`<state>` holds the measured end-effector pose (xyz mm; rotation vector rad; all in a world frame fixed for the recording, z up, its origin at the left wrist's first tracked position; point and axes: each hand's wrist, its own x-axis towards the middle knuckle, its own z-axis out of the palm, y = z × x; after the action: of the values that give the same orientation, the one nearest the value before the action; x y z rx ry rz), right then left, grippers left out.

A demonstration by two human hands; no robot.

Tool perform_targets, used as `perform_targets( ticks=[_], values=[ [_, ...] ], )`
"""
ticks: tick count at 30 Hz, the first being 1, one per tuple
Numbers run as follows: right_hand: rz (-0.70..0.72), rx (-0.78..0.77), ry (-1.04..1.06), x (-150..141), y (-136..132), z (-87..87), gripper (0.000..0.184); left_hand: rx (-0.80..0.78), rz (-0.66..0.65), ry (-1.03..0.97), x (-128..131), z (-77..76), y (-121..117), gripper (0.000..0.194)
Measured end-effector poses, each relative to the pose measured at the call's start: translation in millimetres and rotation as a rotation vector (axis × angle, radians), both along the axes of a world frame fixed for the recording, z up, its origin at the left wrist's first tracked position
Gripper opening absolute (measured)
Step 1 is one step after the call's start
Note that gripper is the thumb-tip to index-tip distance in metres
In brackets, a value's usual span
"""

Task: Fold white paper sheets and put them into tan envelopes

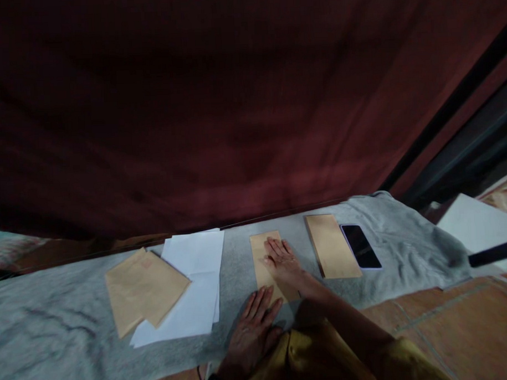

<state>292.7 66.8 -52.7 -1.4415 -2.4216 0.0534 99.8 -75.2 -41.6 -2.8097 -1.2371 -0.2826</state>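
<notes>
A brown paper envelope (262,262) lies flat on the grey cloth in front of me. My right hand (282,257) rests on its upper part, fingers stretched out and palm down. Near the lower left edge of the envelope, my left hand (255,323) lies with its fingers spread, the fingertips touching the paper. To the right sits a stack of brown envelopes (332,247). On the left, white paper sheets (200,258) lie partly under more brown envelopes (144,288), which overlap at an angle.
A phone (361,247) with a dark screen lies beside the stack. The grey cloth (388,229) is rumpled at both ends. Behind it hangs a dark red curtain (243,129). A white panel (479,226) and a dark bar (494,253) are at the right, above floor tiles (470,321).
</notes>
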Motion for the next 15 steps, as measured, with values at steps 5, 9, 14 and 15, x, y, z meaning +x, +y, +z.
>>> perform_targets(
  ticks=[5,9,14,15],
  values=[
    [-0.072,-0.004,-0.021,-8,15,2.3,0.055,-0.001,0.015,-0.004,1,0.4,-1,0.067],
    [-0.1,0.025,-0.009,-9,-4,-0.8,0.058,-0.002,0.014,-0.02,1,2.4,-1,0.067],
    [-0.055,0.106,0.049,3,-42,-13.3,0.064,0.02,0.009,0.009,2,-0.9,0,0.069],
    [-0.07,0.117,0.06,5,-47,-16.0,0.065,0.022,0.007,0.011,2,-1.1,0,0.069]
  ],
)
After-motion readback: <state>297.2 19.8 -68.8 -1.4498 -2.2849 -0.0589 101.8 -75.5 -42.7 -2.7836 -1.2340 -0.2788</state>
